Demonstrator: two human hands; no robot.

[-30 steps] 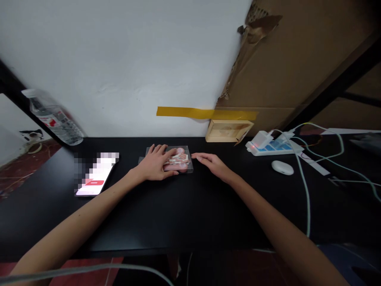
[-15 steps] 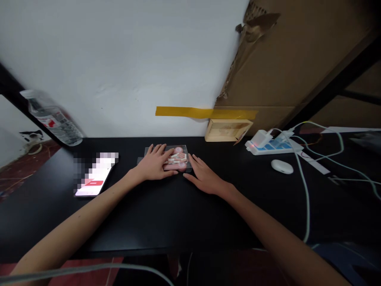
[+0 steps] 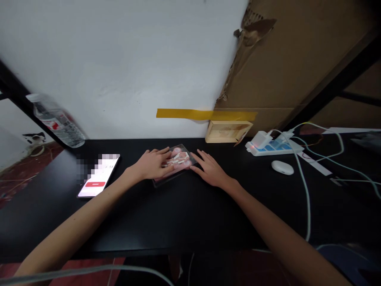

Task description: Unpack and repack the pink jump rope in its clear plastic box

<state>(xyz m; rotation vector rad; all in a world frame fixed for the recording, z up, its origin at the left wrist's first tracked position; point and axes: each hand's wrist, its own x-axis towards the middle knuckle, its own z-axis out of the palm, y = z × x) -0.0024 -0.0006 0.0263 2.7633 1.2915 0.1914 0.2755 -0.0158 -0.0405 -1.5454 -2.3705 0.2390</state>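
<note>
A flat clear plastic case (image 3: 178, 159) with pink contents and several small white, stick-like pieces lies at an angle on the black table. Over its left part rests my left hand (image 3: 151, 163), fingers stretched and thumb apart from them, hiding that side. My right hand (image 3: 210, 169) lies low at the case's right corner, with its fingers extended and its fingertips at the edge. Neither hand is visibly closed around the case.
To the left lie a lit phone (image 3: 99, 176) and a leaning plastic bottle (image 3: 61, 125). A shallow wooden box (image 3: 228, 132) stands against the wall. At right are a power strip (image 3: 274, 147) with cables and a white rounded case (image 3: 282, 167).
The clear case has turned from nearly straight to slanted, its left end nearer me. My left hand stays over its left part; my right hand has shifted slightly right.
</note>
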